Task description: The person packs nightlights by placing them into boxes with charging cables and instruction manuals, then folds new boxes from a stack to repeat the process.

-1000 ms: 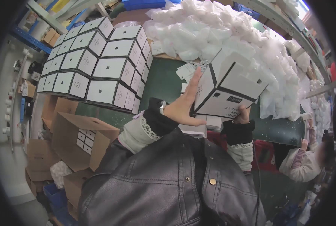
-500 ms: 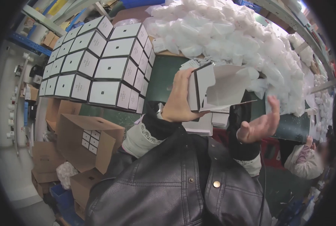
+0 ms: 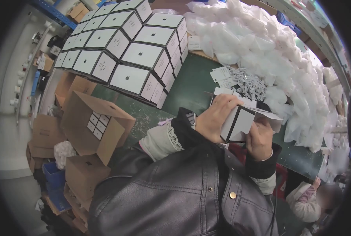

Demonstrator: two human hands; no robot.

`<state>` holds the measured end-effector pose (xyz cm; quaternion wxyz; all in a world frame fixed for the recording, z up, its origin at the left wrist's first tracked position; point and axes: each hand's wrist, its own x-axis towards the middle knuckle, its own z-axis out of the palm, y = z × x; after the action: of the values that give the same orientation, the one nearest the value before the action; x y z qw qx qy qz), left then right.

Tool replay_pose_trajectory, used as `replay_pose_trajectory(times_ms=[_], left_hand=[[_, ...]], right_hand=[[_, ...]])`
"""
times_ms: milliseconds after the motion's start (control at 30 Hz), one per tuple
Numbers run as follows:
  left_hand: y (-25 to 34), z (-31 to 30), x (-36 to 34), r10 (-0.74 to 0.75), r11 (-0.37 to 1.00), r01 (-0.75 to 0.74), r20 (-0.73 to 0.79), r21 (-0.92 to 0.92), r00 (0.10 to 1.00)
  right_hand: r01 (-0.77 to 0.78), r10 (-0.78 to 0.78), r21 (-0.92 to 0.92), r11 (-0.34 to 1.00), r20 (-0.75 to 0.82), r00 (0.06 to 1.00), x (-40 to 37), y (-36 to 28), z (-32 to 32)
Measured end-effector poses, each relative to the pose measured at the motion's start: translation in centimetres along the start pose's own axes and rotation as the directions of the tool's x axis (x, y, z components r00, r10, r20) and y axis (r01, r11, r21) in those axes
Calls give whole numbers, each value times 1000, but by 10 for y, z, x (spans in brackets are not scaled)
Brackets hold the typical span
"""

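A white gift box [image 3: 241, 125] with black edges is held up in front of my chest, its flaps at the right end standing partly out. My left hand [image 3: 218, 118] is closed around the box's left side, fingers over the top. At the other side my right hand [image 3: 261, 138] grips the box near a white flap, thumb against the face and the other fingers partly hidden. Just beyond the box lie white cards [image 3: 224, 75] and a heap of pale cords [image 3: 249, 83] on the green table [image 3: 191, 88].
Stacked white boxes [image 3: 130, 75] stand at the left of the table. White plastic-wrapped bundles [image 3: 250, 35] pile up at the back and right. An open cardboard carton [image 3: 83, 124] with small boxes inside is at lower left. Another person [image 3: 307, 200] sits at the right.
My right hand has come in from the open air onto the box. The box has turned and its raised flaps are folded lower. My view has shifted, showing more of the cords.
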<state>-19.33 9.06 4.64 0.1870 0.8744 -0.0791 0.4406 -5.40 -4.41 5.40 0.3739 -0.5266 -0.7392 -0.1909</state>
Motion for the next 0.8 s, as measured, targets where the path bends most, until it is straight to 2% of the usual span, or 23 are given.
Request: replay_pose_trajectory(times_ms=[100, 167, 300, 400, 500, 600, 667, 700, 800], left_hand=[[1, -4, 6, 6, 1000, -6, -17, 23, 1000], [3, -8, 12, 19, 1000, -19, 29, 4, 999], [2, -9, 8, 60, 998, -62, 58, 26, 997], [-2, -6, 1, 38, 995, -43, 54, 96, 998], [-1, -6, 3, 0, 991, -8, 59, 134, 998], [-2, -3, 3, 1, 994, -7, 55, 113, 998], [-5, -1, 4, 9, 989, -13, 28, 147, 1000], [-6, 0, 5, 12, 988, -15, 21, 154, 1000], [-10, 0, 6, -72, 994, 74, -17, 85, 997]], right_hand=[[-4, 23, -253, 967, 73, 997, -1, 10, -15], [-25, 19, -317, 948, -22, 1000, -10, 25, -19], [-68, 56, -282, 957, -50, 997, -24, 31, -2], [-203, 207, -384, 901, -31, 978, -42, 28, 15], [-327, 298, -447, 833, -135, 945, -44, 14, 28], [-319, 282, -202, 926, -195, 940, -52, 11, 40], [-392, 398, -118, 913, 42, 916, -62, 23, 38], [-413, 422, -101, 905, 103, 901, -61, 24, 37], [-464, 456, -83, 882, -104, 884, -47, 19, 35]])
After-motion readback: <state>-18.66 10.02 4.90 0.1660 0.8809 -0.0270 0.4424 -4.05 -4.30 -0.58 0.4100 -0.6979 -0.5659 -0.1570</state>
